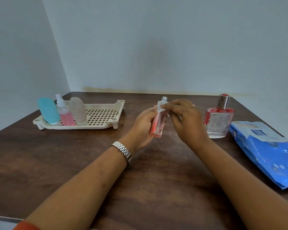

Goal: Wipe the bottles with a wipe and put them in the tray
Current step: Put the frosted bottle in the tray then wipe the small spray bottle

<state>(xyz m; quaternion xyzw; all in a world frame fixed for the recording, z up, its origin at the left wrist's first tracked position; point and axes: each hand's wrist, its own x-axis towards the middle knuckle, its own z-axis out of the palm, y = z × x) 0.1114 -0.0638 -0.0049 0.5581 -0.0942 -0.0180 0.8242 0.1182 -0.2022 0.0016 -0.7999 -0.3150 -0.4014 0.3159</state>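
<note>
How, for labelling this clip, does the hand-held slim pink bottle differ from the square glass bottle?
The slim pink bottle is narrow and pink; the square glass bottle is broad and clear with red trim. The left hand holds the slim pink bottle while the right hand presses a wipe on it; the square glass bottle stands untouched on the table. Both have silvery tops, outside the tray.

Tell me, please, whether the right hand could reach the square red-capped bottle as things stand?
Probably yes: the square bottle stands on the table beside the right hand, nothing between them. That hand is pinching the wipe on the slim pink bottle, though, so it must let go first.
</note>
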